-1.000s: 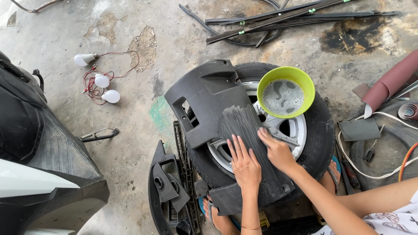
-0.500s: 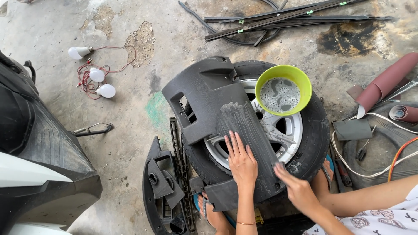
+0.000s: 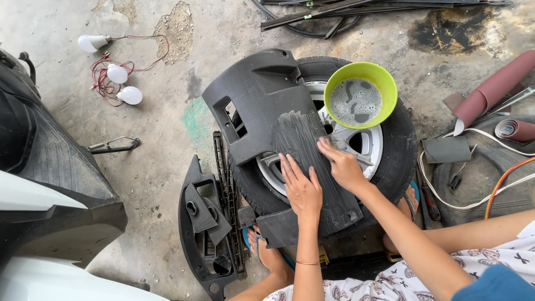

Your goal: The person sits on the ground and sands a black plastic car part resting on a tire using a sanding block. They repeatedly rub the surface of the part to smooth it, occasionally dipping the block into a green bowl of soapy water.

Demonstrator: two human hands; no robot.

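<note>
Resting on a car wheel (image 3: 390,145) at the centre of the frame, a dark grey plastic panel (image 3: 262,106) lies tilted from upper left to lower right, a pale wet patch across its middle. The left hand (image 3: 301,189) lies flat on the panel's lower part, fingers together and stretched, clamped on nothing. The right hand (image 3: 343,164) presses on the panel just right of it, fingers bent downward; whether something lies under them cannot be told.

One lime-green bowl (image 3: 361,95) of foamy grey water sits on the wheel's upper right, just above the right hand. Two feet in sandals show below the wheel.

Left of the wheel, on the concrete floor (image 3: 167,167), lie one black plastic trim piece (image 3: 203,234) and one narrow black grille strip (image 3: 227,200). Three white bulbs (image 3: 120,75) on red wire lie at the upper left. A scooter's black and white body (image 3: 39,195) fills the left edge.

At the right, two maroon rolls of sandpaper (image 3: 496,83) lie near one dark grey square sheet (image 3: 446,149), one white cable (image 3: 473,195) and one orange cable (image 3: 501,187). Long black strips (image 3: 356,11) lie along the top edge.
</note>
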